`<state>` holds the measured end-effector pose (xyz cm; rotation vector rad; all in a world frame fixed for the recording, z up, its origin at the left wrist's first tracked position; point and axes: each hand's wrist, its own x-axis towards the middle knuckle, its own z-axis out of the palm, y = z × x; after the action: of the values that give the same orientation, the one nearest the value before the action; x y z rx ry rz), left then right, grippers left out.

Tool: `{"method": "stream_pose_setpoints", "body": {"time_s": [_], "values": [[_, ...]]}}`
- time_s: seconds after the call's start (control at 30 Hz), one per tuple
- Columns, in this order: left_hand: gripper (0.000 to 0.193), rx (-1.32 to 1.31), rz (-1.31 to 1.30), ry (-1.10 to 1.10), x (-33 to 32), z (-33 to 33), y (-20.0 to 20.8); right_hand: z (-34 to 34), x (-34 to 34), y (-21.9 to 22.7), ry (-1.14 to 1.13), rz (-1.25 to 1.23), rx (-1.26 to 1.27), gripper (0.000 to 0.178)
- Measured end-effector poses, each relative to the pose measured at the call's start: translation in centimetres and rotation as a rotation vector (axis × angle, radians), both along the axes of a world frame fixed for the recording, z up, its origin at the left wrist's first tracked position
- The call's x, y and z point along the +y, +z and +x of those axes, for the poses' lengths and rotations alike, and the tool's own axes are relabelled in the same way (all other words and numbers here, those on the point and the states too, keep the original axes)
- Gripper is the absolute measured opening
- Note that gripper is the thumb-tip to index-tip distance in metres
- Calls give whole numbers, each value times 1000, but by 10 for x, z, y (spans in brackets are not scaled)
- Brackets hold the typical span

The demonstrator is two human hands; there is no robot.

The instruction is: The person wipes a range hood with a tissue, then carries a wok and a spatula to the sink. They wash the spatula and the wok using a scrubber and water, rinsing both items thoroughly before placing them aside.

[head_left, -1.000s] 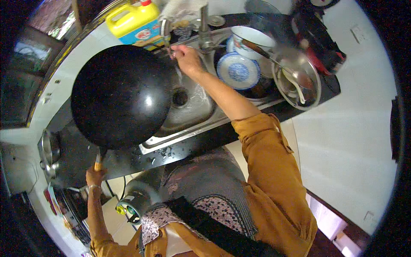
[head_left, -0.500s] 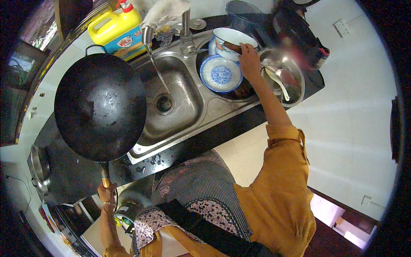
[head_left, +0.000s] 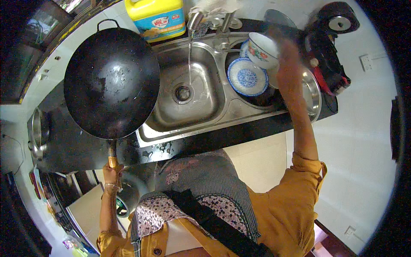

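My left hand [head_left: 112, 173] is wrapped round the wooden-ended handle of a large black wok [head_left: 112, 81], held left of the sink. A small loop handle stands at the wok's far rim. On the right, my right hand [head_left: 289, 58] is smeared by motion beside a white enamel bowl [head_left: 262, 55] with a flower print. Whether its fingers hold anything cannot be made out. A blue-and-white patterned plate [head_left: 247, 78] sits in front of the bowl. Partly hidden behind my right forearm is a shiny steel basin [head_left: 316, 96].
Water runs from the tap [head_left: 196, 20] into the steel sink [head_left: 209, 100]. A yellow jug [head_left: 156, 19] stands behind it. Black appliances [head_left: 327, 60] are at the far right. Wet drops lie on the dark counter edge [head_left: 160, 150]; a steel pan [head_left: 39, 128] is at the far left.
My right hand has left the enamel bowl's near rim and is now blurred at its right side. My left hand keeps hold of the wok. The whole view has shifted and turned.
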<state>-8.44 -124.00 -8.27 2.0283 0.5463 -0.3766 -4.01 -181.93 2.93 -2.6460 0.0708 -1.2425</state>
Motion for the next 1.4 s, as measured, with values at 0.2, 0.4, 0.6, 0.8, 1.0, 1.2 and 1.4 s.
{"method": "stream_pose_setpoints", "body": {"time_s": [0.2,0.4,0.6,0.8,1.0,1.2,1.4], "values": [[17,25,-87,22,2,-10,-1,5,96,81,498,610,-138,17],[16,-16,-160,105,-9,-13,10,79,142,-65,681,1263,35,12],[15,-30,-106,52,5,-22,3,129,168,-133,583,1505,174,13],[12,-44,-112,65,13,-32,-6,147,169,-140,597,1331,63,15],[14,-39,-60,28,18,-32,-11,149,161,-133,540,1300,167,16],[14,-44,-75,26,14,-26,-4,142,163,-107,551,1070,328,14],[11,5,-87,48,17,-26,-6,117,146,-92,153,358,746,28]]}}
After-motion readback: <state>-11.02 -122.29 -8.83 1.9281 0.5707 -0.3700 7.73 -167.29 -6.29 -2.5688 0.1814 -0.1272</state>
